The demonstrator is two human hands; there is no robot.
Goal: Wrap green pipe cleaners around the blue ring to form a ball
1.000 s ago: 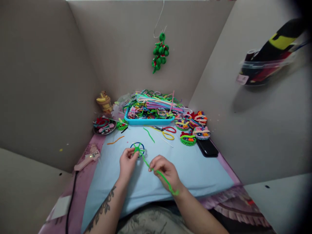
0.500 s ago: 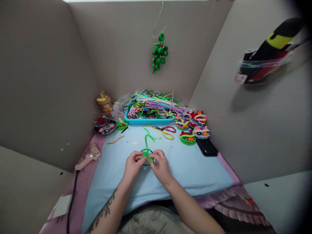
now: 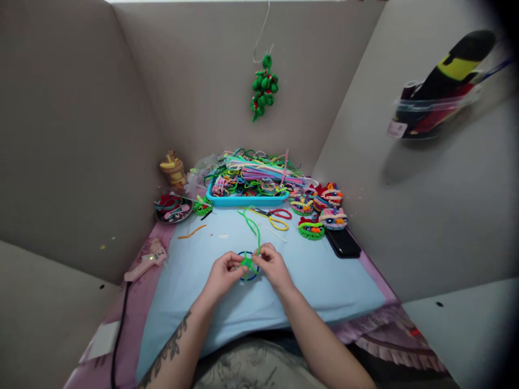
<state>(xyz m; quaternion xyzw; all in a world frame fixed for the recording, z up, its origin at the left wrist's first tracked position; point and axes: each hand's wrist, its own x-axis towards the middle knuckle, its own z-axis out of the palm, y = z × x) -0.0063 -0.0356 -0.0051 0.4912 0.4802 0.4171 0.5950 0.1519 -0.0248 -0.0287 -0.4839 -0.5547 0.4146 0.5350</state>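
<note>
My left hand pinches blue-rimmed, green-spoked ring over blue cloth; my right hand pinches green strand beside it. Strand's far end, near scissors, could snag; slack pull could leave strand loose.

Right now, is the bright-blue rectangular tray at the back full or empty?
Full. Multicoloured fuzzy craft stems lie heaped in the bright-blue rectangular tray, piled well above its rim.
</note>
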